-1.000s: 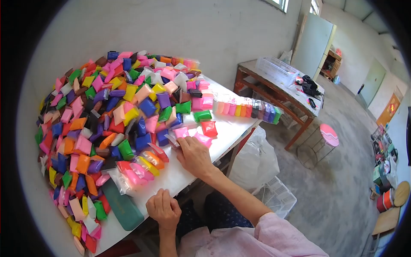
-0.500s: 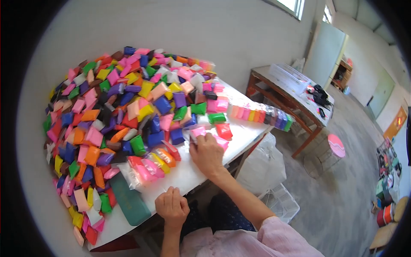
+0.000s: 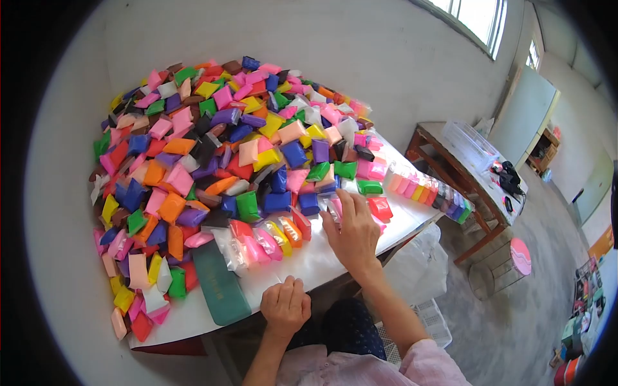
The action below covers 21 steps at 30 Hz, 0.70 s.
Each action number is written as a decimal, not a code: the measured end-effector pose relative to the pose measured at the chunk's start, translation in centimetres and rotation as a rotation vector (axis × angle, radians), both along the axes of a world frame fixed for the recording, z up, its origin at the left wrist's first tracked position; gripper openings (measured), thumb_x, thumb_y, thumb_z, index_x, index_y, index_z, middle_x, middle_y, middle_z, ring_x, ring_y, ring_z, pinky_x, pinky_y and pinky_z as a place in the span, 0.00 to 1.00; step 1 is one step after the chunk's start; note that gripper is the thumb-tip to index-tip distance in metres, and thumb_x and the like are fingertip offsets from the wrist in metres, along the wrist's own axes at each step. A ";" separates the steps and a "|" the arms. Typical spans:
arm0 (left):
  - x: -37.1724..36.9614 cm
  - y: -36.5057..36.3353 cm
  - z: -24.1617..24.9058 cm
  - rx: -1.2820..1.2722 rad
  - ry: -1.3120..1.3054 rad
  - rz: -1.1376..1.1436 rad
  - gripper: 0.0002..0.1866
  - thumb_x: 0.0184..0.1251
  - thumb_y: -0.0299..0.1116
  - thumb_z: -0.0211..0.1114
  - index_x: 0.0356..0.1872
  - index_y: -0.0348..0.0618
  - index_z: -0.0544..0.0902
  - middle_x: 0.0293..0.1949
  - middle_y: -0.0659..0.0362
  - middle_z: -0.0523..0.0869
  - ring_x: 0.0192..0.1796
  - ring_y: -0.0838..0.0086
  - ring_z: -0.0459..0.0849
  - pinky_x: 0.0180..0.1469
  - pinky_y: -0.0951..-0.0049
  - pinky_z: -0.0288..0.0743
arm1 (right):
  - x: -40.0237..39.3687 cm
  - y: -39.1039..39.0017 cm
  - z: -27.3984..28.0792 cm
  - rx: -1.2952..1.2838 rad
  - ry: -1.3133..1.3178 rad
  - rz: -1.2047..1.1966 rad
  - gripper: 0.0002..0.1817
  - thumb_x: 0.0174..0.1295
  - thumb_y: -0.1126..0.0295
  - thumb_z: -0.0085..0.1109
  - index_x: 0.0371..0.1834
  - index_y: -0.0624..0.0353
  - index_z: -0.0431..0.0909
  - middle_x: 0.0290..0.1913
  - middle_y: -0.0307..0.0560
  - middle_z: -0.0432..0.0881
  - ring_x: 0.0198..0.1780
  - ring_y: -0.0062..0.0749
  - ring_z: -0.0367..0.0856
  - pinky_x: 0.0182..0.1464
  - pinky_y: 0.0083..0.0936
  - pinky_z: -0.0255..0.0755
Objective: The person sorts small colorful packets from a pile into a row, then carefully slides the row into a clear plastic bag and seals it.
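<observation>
My right hand (image 3: 354, 238) is over the white table (image 3: 283, 271), thumb and fingers apart, with nothing visibly gripped. Close to its thumb is a pink packet (image 3: 335, 207), partly covered by the hand. A red packet (image 3: 380, 209) lies just right of its fingers. My left hand (image 3: 285, 307) is curled closed at the table's front edge; whatever is inside, if anything, is hidden. Between my hands and the pile is a clear bag (image 3: 228, 251) with a row of red, pink, yellow and orange packets. Left of it lies a dark green flat case (image 3: 222, 289).
A big heap of small coloured packets (image 3: 212, 154) covers the table's left and back. A long clear pack of coloured packets (image 3: 428, 193) lies at the right end. Beyond are a wooden table (image 3: 425, 136), a pink-topped stool (image 3: 520, 256), a white plastic bag (image 3: 412, 264) and a white basket (image 3: 434, 321).
My right hand has lifted off the pink packets and its fingers have spread. My left hand stays curled at the edge. The camera view has shifted, so the scene sits further right.
</observation>
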State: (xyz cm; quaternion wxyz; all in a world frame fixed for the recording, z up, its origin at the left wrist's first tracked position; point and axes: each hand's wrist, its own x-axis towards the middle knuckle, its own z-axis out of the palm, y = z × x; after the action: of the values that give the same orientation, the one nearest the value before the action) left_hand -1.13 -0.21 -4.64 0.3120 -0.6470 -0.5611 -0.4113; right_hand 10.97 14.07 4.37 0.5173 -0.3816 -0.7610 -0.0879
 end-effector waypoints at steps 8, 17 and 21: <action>-0.1 0.2 -0.4 0.008 0.017 0.012 0.12 0.57 0.31 0.63 0.41 0.38 0.86 0.41 0.54 0.87 0.37 0.65 0.81 0.42 0.66 0.77 | -7.1 6.8 4.5 -0.108 -0.249 0.289 0.11 0.61 0.71 0.61 0.47 0.55 0.82 0.43 0.49 0.81 0.43 0.46 0.84 0.43 0.39 0.77; -0.3 0.0 0.1 -0.008 0.031 -0.005 0.11 0.59 0.32 0.63 0.40 0.39 0.85 0.41 0.55 0.86 0.37 0.67 0.81 0.44 0.67 0.76 | -11.4 12.5 3.2 0.160 -0.575 0.280 0.09 0.57 0.74 0.60 0.42 0.59 0.82 0.47 0.48 0.78 0.47 0.44 0.84 0.43 0.38 0.79; -0.3 -0.2 0.3 -0.037 0.004 -0.021 0.12 0.59 0.31 0.64 0.42 0.39 0.85 0.41 0.55 0.86 0.40 0.65 0.81 0.45 0.66 0.76 | -8.9 10.6 4.1 -0.002 -0.181 0.364 0.05 0.58 0.75 0.61 0.37 0.61 0.80 0.43 0.53 0.81 0.43 0.45 0.85 0.43 0.38 0.79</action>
State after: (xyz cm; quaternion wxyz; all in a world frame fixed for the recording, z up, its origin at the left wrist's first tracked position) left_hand -1.47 -0.42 -4.31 0.2970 -0.6593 -0.5612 -0.4026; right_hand 2.06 24.71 8.43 0.4538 -0.2288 -0.8609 -0.0262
